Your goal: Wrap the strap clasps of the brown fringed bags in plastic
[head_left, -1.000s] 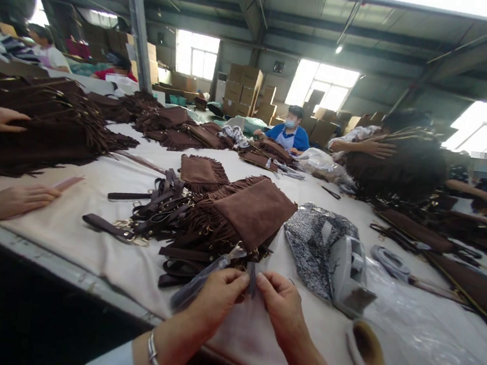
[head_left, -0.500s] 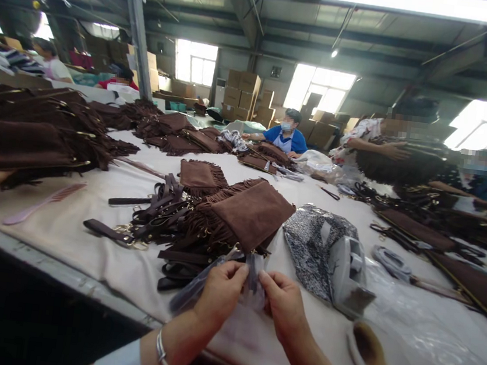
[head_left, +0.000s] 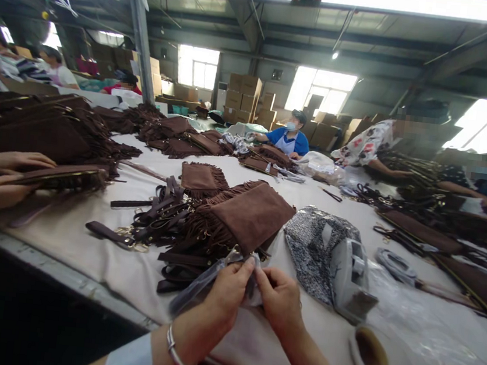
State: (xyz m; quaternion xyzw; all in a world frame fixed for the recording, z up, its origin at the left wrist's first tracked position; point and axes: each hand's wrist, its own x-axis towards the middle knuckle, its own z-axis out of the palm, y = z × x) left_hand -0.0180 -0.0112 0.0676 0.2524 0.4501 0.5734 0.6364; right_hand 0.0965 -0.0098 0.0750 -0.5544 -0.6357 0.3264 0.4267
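Both hands meet at the near corner of a brown fringed suede pouch, which lies on a pile of others. My left hand, with a bangle at the wrist, pinches a clear plastic wrap. Facing it, my right hand has its fingertips closed on the same plastic, almost touching the left thumb. What lies inside the plastic between the fingertips is hidden. Dark wrist straps with gold clasps spread out left of the pouch.
A tape dispenser stands on a black-and-white cloth to the right, near a large roll. Another person's hands hold a brown pouch at the left edge. Several co-workers stand around the white table.
My fingertips have come closer together, and the dark strip between them no longer shows. At the left, the other person's hands have tilted a pouch edge-on over the comb.
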